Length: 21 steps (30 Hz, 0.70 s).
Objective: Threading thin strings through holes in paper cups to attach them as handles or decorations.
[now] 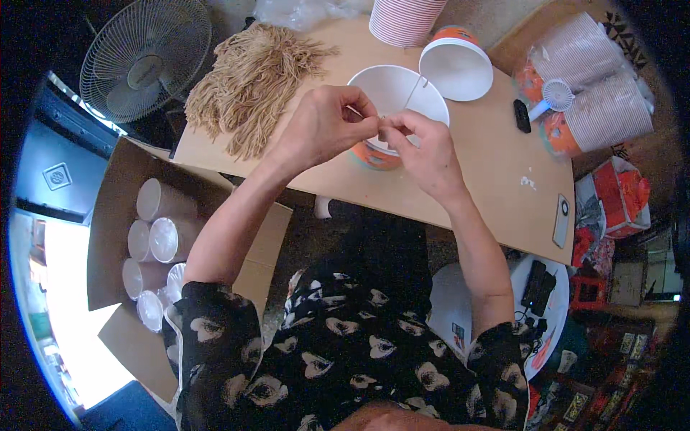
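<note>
A white paper bucket point(388, 80) with an orange printed outside stands open at the table's near edge, in front of me. A thin cord point(413, 93) runs from a hole at its far right rim down toward my fingers. Over the bucket's near side, my left hand point(332, 123) and my right hand point(425, 149) meet fingertip to fingertip, both closed in a pinch. A small tan bit of the cord shows between them; the rest is hidden by the fingers. To the left lies a thick pile of tan cords point(251, 86).
Another white bucket point(456, 68) lies tipped behind, beside a tall stack point(406, 20). Bagged bucket stacks point(600, 82), a small handheld fan point(555, 99) and a phone point(560, 220) are at right. A cardboard box point(118, 194) holds several wrapped stacks; a large fan point(147, 68) stands far left.
</note>
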Tool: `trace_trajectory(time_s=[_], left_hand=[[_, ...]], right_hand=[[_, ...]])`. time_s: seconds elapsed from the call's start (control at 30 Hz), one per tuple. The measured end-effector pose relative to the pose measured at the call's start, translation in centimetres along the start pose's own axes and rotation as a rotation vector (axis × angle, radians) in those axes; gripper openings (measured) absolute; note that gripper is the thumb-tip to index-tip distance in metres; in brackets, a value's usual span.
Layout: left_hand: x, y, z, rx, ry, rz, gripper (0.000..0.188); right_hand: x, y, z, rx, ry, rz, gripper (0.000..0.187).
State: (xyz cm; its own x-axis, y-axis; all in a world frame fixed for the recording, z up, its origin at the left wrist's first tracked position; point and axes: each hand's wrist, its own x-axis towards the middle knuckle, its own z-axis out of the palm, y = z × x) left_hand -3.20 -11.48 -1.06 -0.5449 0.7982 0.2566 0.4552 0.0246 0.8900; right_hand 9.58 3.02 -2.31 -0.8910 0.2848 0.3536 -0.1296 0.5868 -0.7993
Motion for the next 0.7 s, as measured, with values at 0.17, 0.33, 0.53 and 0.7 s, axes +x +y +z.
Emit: trace_trajectory(time_s=[0.17, 0.33, 0.53, 0.7], left_hand=[[-0.13, -0.42, 0.04, -0.021, 0.017, 0.028, 0.013], [-0.2, 0.35, -0.01, -0.145, -0.092, -0.067, 0.014], [-0.19, -0.49, -0.37, -0.301, -0.15, -0.135, 0.015], [-0.15, -0.62, -0.41, -0.262, -0.134, -0.14, 0.016]], right_hand=[[0.44, -0.09, -0.35, 0.037, -0.04, 0.064, 0.014], [0.73, 0.5, -0.8, 0.049, -0.06, 0.089, 0.014], [0.82, 0.44, -0.67, 0.053, -0.025, 0.096, 0.017], [0.92, -0.12, -0.76, 0.087, -0.088, 0.163, 0.016]])
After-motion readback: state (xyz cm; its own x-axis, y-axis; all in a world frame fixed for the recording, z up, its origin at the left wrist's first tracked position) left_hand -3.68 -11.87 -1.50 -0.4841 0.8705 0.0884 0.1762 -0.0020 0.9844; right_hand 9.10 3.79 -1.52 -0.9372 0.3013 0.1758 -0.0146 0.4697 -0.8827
